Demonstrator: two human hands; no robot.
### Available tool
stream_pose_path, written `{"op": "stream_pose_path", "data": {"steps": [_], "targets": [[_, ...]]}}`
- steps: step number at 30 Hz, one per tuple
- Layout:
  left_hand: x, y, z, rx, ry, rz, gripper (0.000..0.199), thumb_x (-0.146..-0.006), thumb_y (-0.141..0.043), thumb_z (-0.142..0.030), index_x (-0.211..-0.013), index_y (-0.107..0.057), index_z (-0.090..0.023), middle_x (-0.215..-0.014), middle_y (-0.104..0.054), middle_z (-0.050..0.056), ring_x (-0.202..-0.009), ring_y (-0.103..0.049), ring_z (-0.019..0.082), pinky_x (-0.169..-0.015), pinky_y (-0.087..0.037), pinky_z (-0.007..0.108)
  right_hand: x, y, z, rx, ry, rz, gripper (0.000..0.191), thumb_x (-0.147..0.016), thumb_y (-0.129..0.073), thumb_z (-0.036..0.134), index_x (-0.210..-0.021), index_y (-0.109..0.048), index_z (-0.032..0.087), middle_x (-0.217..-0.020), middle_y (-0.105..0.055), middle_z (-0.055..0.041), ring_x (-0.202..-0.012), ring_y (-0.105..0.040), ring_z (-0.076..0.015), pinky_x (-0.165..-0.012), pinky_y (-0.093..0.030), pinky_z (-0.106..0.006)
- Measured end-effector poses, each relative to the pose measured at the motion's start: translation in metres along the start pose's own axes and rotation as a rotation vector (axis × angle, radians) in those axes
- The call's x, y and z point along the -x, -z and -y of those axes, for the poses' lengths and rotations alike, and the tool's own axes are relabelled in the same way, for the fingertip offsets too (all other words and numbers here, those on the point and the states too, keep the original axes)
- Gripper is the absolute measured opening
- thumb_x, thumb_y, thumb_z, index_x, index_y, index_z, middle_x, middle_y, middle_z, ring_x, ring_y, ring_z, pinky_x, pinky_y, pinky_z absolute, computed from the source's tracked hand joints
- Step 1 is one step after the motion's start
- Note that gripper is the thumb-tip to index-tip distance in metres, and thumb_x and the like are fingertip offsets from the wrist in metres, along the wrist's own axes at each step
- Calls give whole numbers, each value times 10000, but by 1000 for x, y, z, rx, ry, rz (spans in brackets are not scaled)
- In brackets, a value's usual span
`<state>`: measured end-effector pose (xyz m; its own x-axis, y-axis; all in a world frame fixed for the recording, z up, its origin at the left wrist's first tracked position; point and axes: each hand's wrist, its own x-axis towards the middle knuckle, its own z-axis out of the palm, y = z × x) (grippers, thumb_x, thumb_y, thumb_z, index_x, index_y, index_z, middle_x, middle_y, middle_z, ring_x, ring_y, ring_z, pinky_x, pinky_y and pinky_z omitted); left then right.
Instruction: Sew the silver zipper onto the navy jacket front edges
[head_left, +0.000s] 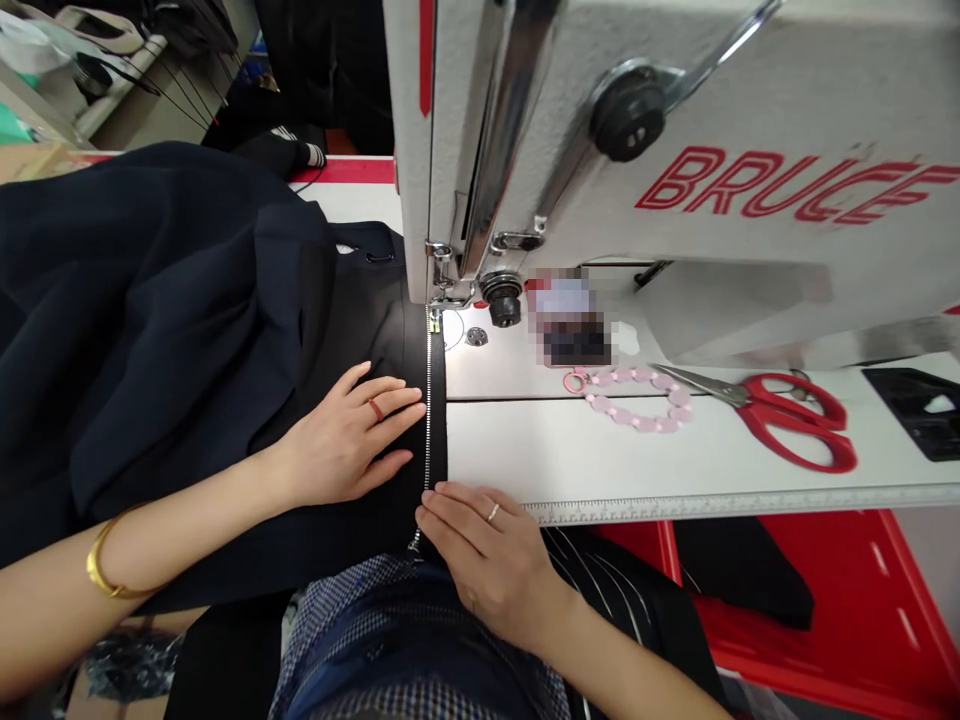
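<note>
Dark navy fabric (202, 290) lies bunched over the left of the sewing table, with a metal zipper (428, 420) running along its right edge. The upper end of the zipper sits under the presser foot (435, 320) of the sewing machine (480, 130). My left hand (352, 435) rests flat on the fabric, fingers spread, its tips close beside the zipper teeth. At the table's front edge, my right hand (487, 550) has its fingers pressed together on the zipper tape near the lower end; the thumb is hidden beneath.
Red-handled scissors (795, 420) lie right of a pink beaded loop (637, 400). A pixelated object (570, 320) stands under the machine arm. A ruler strip (637, 508) follows the table's front edge. Below it is a red tray (847, 600) with black fabric (742, 570).
</note>
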<state>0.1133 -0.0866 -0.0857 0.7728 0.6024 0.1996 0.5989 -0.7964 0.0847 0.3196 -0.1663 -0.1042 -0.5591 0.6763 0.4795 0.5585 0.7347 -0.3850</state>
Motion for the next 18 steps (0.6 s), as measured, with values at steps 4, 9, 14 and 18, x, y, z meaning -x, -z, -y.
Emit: {"op": "stream_pose_path", "data": {"steps": [4,9,14,18], "targets": [[-5,1,7,41,-44,11,364,-843,-483,-300,-1173,-536,-157,-1195,-567,92,-1107,-473,263,-1002,-297,527,-2,2,-1,13,0,65,258,-869,-393,98,-1006,-611,112,-1015,-664,-43,-968,-563,-169,-799,-455,-304],[-13,-1,15,56,-51,-16,342,-839,-484,-287,-1148,-554,-158,-1157,-585,91,-1076,-484,246,-999,-303,511,-14,7,-10,8,-1,90,252,-864,-395,96,-991,-610,118,-995,-663,-35,-938,-559,-162,-802,-437,-293],[-28,-6,34,42,-52,-12,348,-836,-479,-289,-1144,-558,-147,-1151,-576,104,-1069,-481,249,-984,-319,507,-36,12,-27,3,2,134,254,-848,-381,85,-932,-617,131,-928,-664,-42,-864,-572,-160,-738,-439,-290],[-39,-8,50,35,-55,-19,357,-834,-475,-306,-1139,-558,-138,-1141,-574,110,-1052,-489,252,-958,-340,498,-49,12,-41,7,2,172,232,-831,-401,68,-890,-613,142,-895,-653,-50,-820,-571,-149,-699,-428,-279]]}}
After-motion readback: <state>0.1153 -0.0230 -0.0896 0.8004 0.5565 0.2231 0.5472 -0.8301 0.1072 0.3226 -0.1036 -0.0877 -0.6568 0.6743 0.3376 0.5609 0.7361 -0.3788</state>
